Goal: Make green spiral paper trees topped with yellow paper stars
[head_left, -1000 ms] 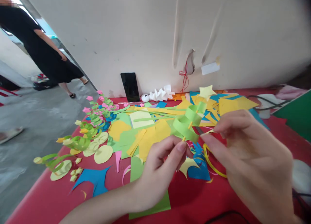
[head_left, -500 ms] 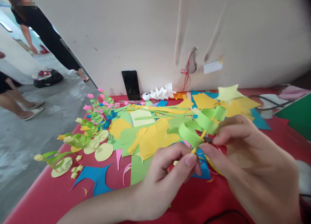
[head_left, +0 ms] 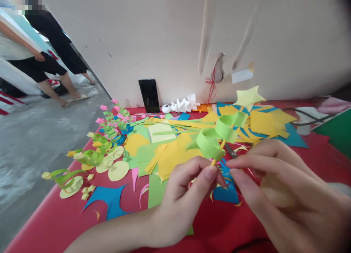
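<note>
My left hand (head_left: 192,198) pinches the lower end of a thin yellow paper stick (head_left: 223,144) between thumb and forefinger. Around the stick winds a light green paper spiral (head_left: 210,141), and a pale yellow paper star (head_left: 249,97) tops it. My right hand (head_left: 274,187) is just right of the stick, thumb and forefinger a little apart with nothing visible between them. Behind its fingertips, a grey metal tool (head_left: 231,151) shows only in part. Blue paper scraps (head_left: 226,194) lie below the hands.
Several finished paper spirals on round bases (head_left: 71,187) line the red table's (head_left: 49,223) left side. Yellow paper sheets (head_left: 175,154) and strips cover the middle. A black phone (head_left: 149,95) leans on the wall beside a white earbud case (head_left: 166,108). Two people stand at left.
My right hand has let go of the green spiral and drawn back down and right. The star and spiral have swung slightly left. At left, another person has come further into view.
</note>
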Demonstrator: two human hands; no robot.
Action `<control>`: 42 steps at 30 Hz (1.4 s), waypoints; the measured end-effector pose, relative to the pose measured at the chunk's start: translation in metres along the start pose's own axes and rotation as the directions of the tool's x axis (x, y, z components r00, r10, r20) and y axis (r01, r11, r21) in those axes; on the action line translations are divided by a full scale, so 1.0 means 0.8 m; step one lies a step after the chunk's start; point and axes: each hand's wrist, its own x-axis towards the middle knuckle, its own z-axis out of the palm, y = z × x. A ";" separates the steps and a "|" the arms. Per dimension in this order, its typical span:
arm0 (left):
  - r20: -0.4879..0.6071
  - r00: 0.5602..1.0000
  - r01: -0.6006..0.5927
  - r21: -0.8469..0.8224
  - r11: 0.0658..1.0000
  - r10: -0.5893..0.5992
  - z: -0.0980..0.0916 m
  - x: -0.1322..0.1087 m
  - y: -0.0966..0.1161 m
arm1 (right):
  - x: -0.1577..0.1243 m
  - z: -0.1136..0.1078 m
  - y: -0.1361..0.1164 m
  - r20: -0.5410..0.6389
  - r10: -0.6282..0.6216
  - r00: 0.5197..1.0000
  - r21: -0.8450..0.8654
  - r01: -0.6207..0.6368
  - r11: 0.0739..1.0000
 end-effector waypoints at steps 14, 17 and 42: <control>0.140 0.959 -0.283 0.452 0.846 0.246 -0.003 0.003 0.011 | 0.000 0.006 -0.001 -0.096 -0.005 0.995 -0.023 0.003 1.000; 0.172 0.939 -0.344 0.489 0.802 0.298 -0.004 0.005 0.012 | 0.000 0.010 -0.001 -0.128 -0.021 0.992 -0.005 0.020 1.000; 0.027 0.995 -0.104 0.302 0.948 0.100 -0.001 0.006 0.003 | 0.009 -0.002 0.018 -0.186 0.102 0.977 0.092 -0.086 0.992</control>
